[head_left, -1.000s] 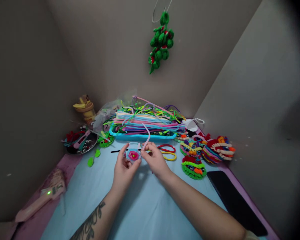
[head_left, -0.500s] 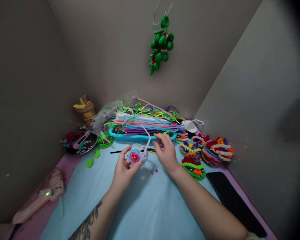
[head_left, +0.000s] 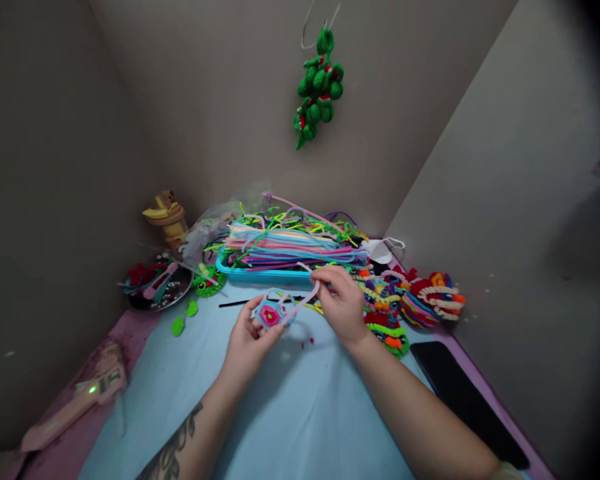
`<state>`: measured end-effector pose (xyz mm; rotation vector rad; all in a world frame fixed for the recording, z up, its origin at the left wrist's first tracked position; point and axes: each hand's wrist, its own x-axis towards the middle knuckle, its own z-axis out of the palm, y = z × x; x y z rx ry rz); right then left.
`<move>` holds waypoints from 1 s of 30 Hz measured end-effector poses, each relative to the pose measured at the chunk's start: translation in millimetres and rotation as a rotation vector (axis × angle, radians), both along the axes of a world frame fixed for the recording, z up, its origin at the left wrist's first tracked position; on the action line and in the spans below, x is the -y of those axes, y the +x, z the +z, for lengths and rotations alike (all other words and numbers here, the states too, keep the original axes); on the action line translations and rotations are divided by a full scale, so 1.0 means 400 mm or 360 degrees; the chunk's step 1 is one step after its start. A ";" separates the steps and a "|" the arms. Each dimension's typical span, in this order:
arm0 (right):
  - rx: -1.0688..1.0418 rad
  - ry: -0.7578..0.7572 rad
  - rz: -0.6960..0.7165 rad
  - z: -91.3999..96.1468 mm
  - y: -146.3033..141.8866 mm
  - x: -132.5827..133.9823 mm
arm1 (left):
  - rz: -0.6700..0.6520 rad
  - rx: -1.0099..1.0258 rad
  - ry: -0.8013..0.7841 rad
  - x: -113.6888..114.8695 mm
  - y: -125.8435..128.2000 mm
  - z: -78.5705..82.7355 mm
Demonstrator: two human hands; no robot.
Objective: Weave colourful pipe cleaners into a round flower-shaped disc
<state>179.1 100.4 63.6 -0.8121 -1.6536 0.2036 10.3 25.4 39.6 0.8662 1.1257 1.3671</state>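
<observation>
Between the fingers and thumb of my left hand (head_left: pixel 250 337) is a pipe cleaner flower (head_left: pixel 270 316), pink in the middle with light blue around it. A pale pink pipe cleaner (head_left: pixel 306 300) runs from the flower up to the right. My right hand (head_left: pixel 341 303) pinches that strand between thumb and forefinger, and its free end sticks out past the fingertips. Behind the flower, a thin black stick (head_left: pixel 235 304) lies on the light blue cloth (head_left: pixel 300 407), partly hidden. Two small red bits (head_left: pixel 307 343) lie on the cloth below the strand.
A blue tray (head_left: pixel 250 275) heaped with pipe cleaners stands at the back. Finished colourful pipe cleaner pieces (head_left: pixel 433 300) and a black phone (head_left: pixel 467 403) are at the right. At the left are a metal bowl (head_left: pixel 180 290) and a pink glue gun (head_left: pixel 75 407) with a green light.
My right hand has closed on the pale pink pipe cleaner and bent it down to the right. Before, the strand stood up and that hand was beside it. My left hand keeps its hold.
</observation>
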 end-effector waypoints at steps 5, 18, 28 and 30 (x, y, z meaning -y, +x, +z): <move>0.0074 0.0042 0.0220 0.055 0.003 0.041 | 0.0269 -0.0115 0.0037 -0.010 -0.011 -0.005; -0.0067 -0.0364 0.0512 0.075 -0.011 0.062 | 0.0209 -0.0326 0.0160 0.000 -0.014 -0.005; -0.0401 -0.1300 0.0706 0.042 -0.028 0.024 | 0.0107 -0.0539 0.0254 0.019 -0.002 0.002; -0.0321 -0.1371 0.0710 0.041 -0.038 0.033 | 0.0111 -0.0474 0.0253 0.019 0.000 0.000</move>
